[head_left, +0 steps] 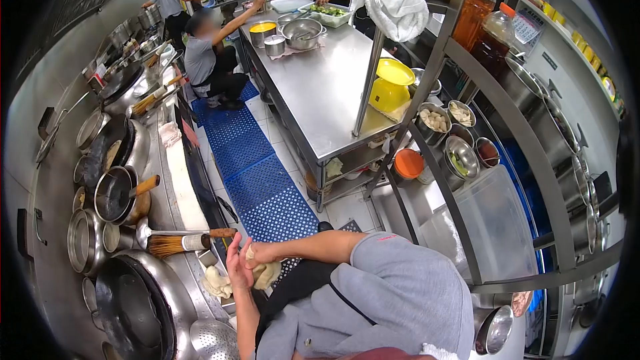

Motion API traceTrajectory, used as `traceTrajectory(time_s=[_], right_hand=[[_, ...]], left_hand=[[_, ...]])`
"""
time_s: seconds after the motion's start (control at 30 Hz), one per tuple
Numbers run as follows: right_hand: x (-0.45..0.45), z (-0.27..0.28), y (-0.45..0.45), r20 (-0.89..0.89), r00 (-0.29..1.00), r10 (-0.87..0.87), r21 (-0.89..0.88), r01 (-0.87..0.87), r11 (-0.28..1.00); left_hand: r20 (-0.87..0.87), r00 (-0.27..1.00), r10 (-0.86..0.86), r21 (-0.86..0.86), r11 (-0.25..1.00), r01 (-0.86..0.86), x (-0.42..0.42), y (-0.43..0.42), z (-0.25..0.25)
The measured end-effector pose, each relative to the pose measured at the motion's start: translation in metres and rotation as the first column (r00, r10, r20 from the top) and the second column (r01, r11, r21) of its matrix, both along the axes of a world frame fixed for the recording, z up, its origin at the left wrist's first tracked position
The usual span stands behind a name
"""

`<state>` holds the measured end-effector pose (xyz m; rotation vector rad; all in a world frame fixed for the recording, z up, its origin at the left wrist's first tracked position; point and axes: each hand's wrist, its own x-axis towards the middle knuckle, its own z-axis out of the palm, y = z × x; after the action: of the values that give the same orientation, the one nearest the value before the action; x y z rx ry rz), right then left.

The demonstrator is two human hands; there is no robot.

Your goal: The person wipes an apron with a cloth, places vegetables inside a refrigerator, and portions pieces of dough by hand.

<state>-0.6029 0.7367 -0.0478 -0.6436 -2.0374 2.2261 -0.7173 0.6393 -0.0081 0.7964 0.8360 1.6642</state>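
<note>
My left hand (238, 265) is raised at the stove's edge, its fingers stretched out and its palm towards my other hand. Pressed against that palm is my right hand (261, 254), with its fingers closed round a beige cloth (268, 275) that hangs below it. More cream cloth (216, 283) lies bunched on the stove ledge beside my left wrist. Just beyond my fingers rest a ladle (221, 232) with a wooden handle and a bamboo wok brush (171, 245).
Large black woks (130, 307), pots and a perforated strainer (213, 340) line the stove on the left. Blue matting (250, 167) covers the aisle. A steel worktable (313, 87) bears bowls and a yellow container (389, 95). One co-worker (203, 60) crouches beside it; others stand farther back.
</note>
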Motion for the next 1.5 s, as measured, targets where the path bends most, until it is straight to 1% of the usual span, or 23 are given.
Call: traceTrajectory(time_s=[0.03,0.1,0.13,0.17,0.2,0.27,0.3,0.4,0.43,0.53,0.57,0.67,0.7,0.8,0.83,0.93,1.03,1.13,1.2,1.23,1.37,1.47,1.5], right_hand=[[-0.001,-0.005,-0.004,-0.075,0.995,-0.059,0.174,0.071,0.982],[-0.007,-0.016,-0.008,-0.01,0.996,-0.084,0.322,0.083,0.943],[-0.006,0.001,-0.008,0.02,0.995,-0.097,0.395,0.081,0.915],[0.003,0.016,-0.007,0.095,0.993,-0.064,0.243,0.039,0.969],[-0.001,0.016,-0.003,0.06,0.998,-0.021,0.007,0.02,1.0],[-0.007,0.013,-0.001,-0.032,0.999,0.038,-0.457,-0.048,0.888],[0.0,0.038,-0.001,-0.047,0.998,0.042,-0.545,-0.061,0.836],[-0.013,0.017,-0.002,-0.026,0.995,-0.093,-0.386,0.076,0.919],[-0.011,0.02,0.0,0.02,0.997,-0.076,-0.316,0.078,0.946],[-0.028,-0.002,-0.003,-0.027,0.995,-0.095,-0.098,0.092,0.991],[-0.022,-0.009,-0.003,-0.057,0.998,0.001,0.057,0.002,0.998],[0.005,0.059,-0.014,0.053,0.998,-0.041,0.1,0.036,0.994],[-0.007,0.033,-0.009,0.117,0.993,-0.004,0.11,-0.009,0.994],[-0.015,0.024,-0.01,-0.073,0.997,0.022,-0.414,-0.051,0.909],[-0.018,0.023,-0.005,0.115,0.992,0.053,-0.443,0.004,0.897],[-0.022,0.01,-0.004,-0.004,1.0,-0.023,-0.224,0.021,0.974],[-0.025,-0.005,-0.015,-0.177,0.96,-0.216,-0.036,0.213,0.976],[-0.016,0.014,-0.009,0.003,0.997,-0.072,0.198,0.07,0.978],[-0.003,0.046,-0.007,0.136,0.989,-0.056,0.128,0.039,0.991],[-0.001,0.055,-0.007,0.201,0.979,-0.044,0.092,0.026,0.995],[-0.012,0.018,-0.003,0.203,0.979,0.029,-0.405,0.058,0.912],[-0.026,-0.024,-0.007,0.039,0.989,-0.144,-0.261,0.149,0.954],[-0.021,-0.012,-0.008,0.067,0.984,-0.162,-0.167,0.171,0.971]], left_hand=[[-0.035,0.999,-0.01,-0.018,1.0,0.01,-0.001,0.0,-0.003],[-0.107,0.994,0.02,-0.06,0.998,-0.026,-0.006,-0.002,-0.006],[-0.143,0.989,0.037,-0.078,0.996,-0.048,-0.007,-0.002,-0.005],[-0.08,0.996,0.037,-0.051,0.998,-0.041,-0.009,-0.001,-0.003],[-0.015,0.999,0.037,-0.026,0.999,-0.037,-0.01,-0.001,0.002],[0.115,0.993,0.032,0.017,0.999,-0.034,-0.009,-0.004,0.01],[0.117,0.993,-0.003,0.023,1.0,0.001,-0.011,-0.003,0.009],[0.158,0.987,-0.023,0.033,0.999,0.018,-0.012,-0.002,0.006],[0.138,0.989,-0.043,0.002,0.999,0.043,-0.012,-0.004,0.007],[0.028,1.0,-0.003,-0.072,0.997,0.005,-0.014,-0.008,-0.003],[-0.034,0.999,0.002,-0.054,0.999,-0.004,-0.018,-0.007,-0.011],[-0.048,0.999,0.014,-0.134,0.991,-0.02,-0.021,-0.014,-0.003],[0.043,0.999,0.006,-0.109,0.994,-0.001,-0.022,-0.013,-0.003],[0.26,0.965,-0.026,-0.03,0.999,0.035,-0.022,-0.016,-0.003],[0.292,0.956,-0.041,-0.001,0.999,0.043,-0.019,-0.016,-0.001],[0.29,0.957,-0.031,0.013,0.999,0.029,-0.018,-0.012,-0.003],[0.255,0.967,-0.006,-0.019,1.0,0.011,-0.015,-0.014,-0.01],[0.173,0.985,0.027,-0.048,0.999,-0.019,-0.012,-0.017,-0.013],[0.067,0.996,0.054,-0.071,0.996,-0.049,-0.008,-0.018,-0.009],[0.129,0.991,0.039,-0.031,0.999,-0.035,-0.008,-0.018,-0.004],[0.332,0.942,-0.049,0.081,0.996,0.023,-0.009,-0.016,0.007],[0.37,0.927,-0.061,0.114,0.993,0.02,-0.011,-0.012,0.01],[0.382,0.921,-0.075,0.104,0.994,0.037,-0.012,-0.013,0.008]])
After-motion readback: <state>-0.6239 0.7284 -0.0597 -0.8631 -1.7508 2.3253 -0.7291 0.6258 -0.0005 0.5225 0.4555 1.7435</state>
